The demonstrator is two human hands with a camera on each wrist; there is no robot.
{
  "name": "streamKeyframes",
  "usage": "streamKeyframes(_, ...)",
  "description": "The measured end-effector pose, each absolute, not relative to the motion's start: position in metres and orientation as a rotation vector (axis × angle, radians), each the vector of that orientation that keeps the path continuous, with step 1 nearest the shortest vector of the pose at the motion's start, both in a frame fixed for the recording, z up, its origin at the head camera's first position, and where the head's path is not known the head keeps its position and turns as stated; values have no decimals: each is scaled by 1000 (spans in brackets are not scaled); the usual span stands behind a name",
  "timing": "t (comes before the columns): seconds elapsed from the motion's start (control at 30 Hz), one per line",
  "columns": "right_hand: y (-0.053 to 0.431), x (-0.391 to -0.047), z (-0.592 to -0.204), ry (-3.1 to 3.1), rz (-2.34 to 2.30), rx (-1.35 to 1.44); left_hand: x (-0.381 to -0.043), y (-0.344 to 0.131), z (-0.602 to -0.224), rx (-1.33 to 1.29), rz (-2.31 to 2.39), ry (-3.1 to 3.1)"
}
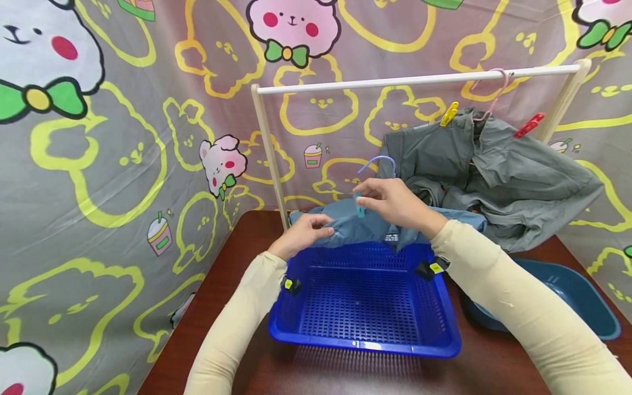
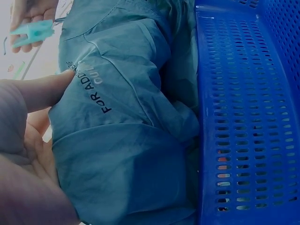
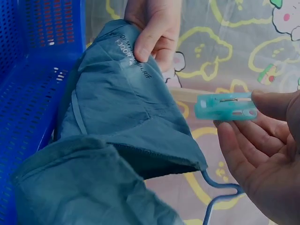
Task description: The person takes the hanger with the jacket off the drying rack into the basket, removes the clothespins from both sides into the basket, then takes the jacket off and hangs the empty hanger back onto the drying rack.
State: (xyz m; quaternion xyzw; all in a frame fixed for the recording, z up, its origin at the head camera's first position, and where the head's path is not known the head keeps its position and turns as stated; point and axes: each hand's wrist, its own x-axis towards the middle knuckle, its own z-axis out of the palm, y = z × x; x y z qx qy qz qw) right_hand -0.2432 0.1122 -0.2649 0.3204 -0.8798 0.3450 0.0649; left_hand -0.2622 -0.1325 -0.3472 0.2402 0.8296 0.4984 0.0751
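Observation:
A blue garment (image 1: 367, 230) with printed lettering lies over the far side of the blue plastic basket (image 1: 316, 343). My left hand (image 1: 307, 233) pinches its left edge, thumb on top near the lettering and fingers beneath. My right hand (image 1: 397, 203) pinches a translucent teal clothespin (image 3: 225, 107) between thumb and fingers, just above the garment. In the right wrist view the clothespin is apart from the cloth. A blue hanger hook (image 1: 379, 159) rises behind my right hand, and its frame (image 3: 220, 187) comes out of the garment's opening.
A white rail (image 1: 345, 84) on wooden posts spans the back. From it a grey garment (image 1: 439, 151) hangs on a pink hanger (image 1: 498, 93), with a yellow clothespin (image 1: 449, 114) and a red clothespin (image 1: 529, 125). A teal basin (image 1: 604, 318) stands at right on the brown table (image 1: 207, 307).

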Motion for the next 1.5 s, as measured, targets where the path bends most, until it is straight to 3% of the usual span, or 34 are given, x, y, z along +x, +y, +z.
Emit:
streamKeyframes(0.4, 148, -236, -259, -2844, 1236, 921, -266, -138, -347, 697, 1523, 2526)
streamKeyframes(0.73, 188, -229, -260, -2956, 1309, 1038, -268, -141, -347, 672, 1552, 2536)
streamKeyframes(1.5, 316, -221, -311, -3203, 1626, 940, -270, -144, -351, 646, 1572, 2528)
